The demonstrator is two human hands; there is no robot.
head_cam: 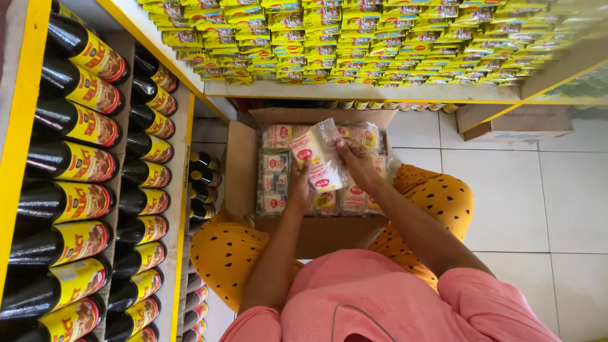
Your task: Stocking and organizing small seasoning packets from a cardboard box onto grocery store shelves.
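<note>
Clear sachet pack (316, 158): light, soft, likely slippery; left hand (303, 190) grips 6 o'clock edge, right hand (354, 158) fingers pinch 3 o'clock edge, above carton (244, 171)

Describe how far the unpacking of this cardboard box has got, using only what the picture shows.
Done: the cardboard box stands open, flaps spread. In hand: the left hand and right hand hold one clear plastic pack of sachets above it. Left: the box looks nearly full of similar packs.
</note>
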